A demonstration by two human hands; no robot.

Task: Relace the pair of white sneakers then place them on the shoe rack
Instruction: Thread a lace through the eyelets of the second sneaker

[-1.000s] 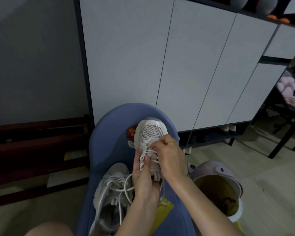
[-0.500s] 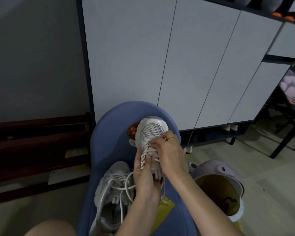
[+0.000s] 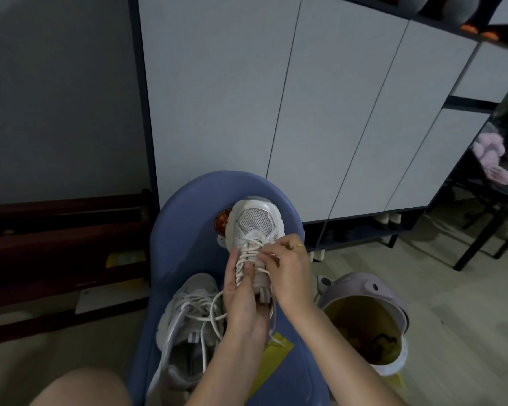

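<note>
The held sneaker [image 3: 254, 230] is kept on the blue seat [image 3: 185, 230], toe pointed away toward the cabinet [image 3: 276, 98], its long axis running front to back. It is gripped from the near left side by the left hand [image 3: 242, 297], thumb pressed on the laces [image 3: 248, 256]. The laces are pinched, it seems, by the curled fingers of the right hand [image 3: 288, 268], which lies over the right side. The second sneaker [image 3: 185, 326] lies just left of the hands, toe also pointed away, near the seat's left edge. Open floor is seen to the right, where a bin [image 3: 367, 323] stands near the seat's right edge.
</note>
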